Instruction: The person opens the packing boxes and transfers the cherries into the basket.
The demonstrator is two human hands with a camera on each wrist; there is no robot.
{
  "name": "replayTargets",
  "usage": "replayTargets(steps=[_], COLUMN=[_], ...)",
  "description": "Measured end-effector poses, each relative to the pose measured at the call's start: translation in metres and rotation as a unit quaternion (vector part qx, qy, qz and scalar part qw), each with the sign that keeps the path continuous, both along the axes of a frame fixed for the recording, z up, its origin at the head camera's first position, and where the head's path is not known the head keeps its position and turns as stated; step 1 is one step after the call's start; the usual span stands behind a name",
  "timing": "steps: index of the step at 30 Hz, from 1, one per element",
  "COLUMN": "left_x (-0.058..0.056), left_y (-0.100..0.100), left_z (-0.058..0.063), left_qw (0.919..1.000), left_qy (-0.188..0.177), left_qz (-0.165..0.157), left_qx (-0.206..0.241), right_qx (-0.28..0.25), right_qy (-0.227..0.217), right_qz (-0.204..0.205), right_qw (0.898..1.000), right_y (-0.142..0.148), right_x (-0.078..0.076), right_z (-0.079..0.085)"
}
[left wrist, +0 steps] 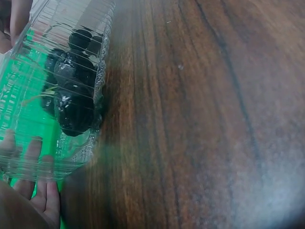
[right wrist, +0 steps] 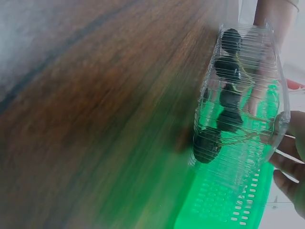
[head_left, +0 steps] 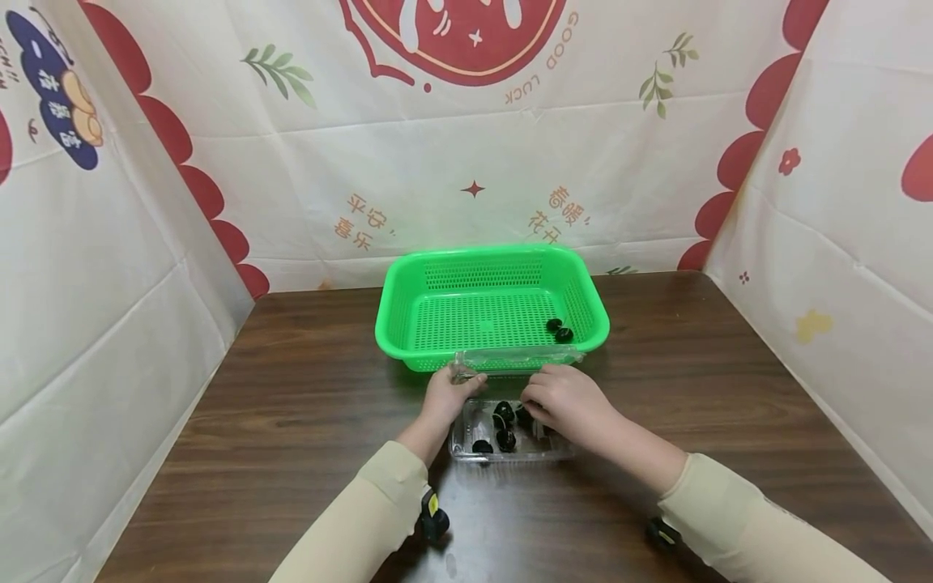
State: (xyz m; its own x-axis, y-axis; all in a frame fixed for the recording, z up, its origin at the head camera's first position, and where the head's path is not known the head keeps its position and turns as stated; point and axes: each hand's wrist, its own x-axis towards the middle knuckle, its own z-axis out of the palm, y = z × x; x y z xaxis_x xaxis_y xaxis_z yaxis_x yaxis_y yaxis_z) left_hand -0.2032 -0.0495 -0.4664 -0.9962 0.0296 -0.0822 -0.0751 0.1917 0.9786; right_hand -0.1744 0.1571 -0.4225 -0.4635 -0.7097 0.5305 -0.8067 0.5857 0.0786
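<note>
A clear plastic clamshell box (head_left: 503,457) sits on the table with its lid (head_left: 521,356) raised at the back. Inside lie several dark cherries (head_left: 504,415) with thin stems. My left hand (head_left: 441,398) holds the lid's left end, thumb in front and fingers behind; in the left wrist view those fingers (left wrist: 49,198) show beyond the clear wall. Over the box's right part, my right hand (head_left: 572,402) has its curled fingertips among the cherries. The right wrist view shows them at the stems of a cherry (right wrist: 207,145), pinching there, partly hidden by plastic.
Directly behind the box stands a green perforated basket (head_left: 394,324), with two dark cherries (head_left: 564,334) in its right front corner. The raised lid overlaps its front rim. Printed white cloth (head_left: 466,146) encloses the brown wooden table (head_left: 291,437) at the back and sides.
</note>
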Motion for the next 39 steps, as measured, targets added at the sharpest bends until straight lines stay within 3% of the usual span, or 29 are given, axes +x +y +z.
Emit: replayTargets(steps=[7,13,21,28,35,39], left_x=[0.000,-0.001,0.000,-0.001,-0.003,-0.002], left_y=[-0.001,-0.002,-0.003,-0.009,-0.018,-0.023], left_z=[0.001,0.003,0.004,0.000,-0.001,0.001], left_qw=[0.9999,0.9996,0.9996,0.9991,0.9984,0.9989], left_qy=[-0.003,-0.001,0.003,0.002,0.016,0.002], left_qz=[-0.005,-0.004,-0.013,-0.042,-0.054,-0.048], left_qx=[-0.014,-0.028,-0.027,0.000,-0.006,0.001], right_qx=[-0.034,-0.087,-0.110,-0.149,-0.183,-0.196], right_qy=[0.060,0.107,0.155,0.218,0.261,0.277], right_qz=[0.032,0.081,0.102,0.154,0.174,0.179], right_qw=[0.997,0.987,0.977,0.952,0.932,0.923], right_y=[0.001,0.001,0.001,-0.002,0.001,0.003], right_x=[0.009,0.016,0.026,0.035,0.039,0.040], right_z=[0.009,0.018,0.032,0.050,0.060,0.064])
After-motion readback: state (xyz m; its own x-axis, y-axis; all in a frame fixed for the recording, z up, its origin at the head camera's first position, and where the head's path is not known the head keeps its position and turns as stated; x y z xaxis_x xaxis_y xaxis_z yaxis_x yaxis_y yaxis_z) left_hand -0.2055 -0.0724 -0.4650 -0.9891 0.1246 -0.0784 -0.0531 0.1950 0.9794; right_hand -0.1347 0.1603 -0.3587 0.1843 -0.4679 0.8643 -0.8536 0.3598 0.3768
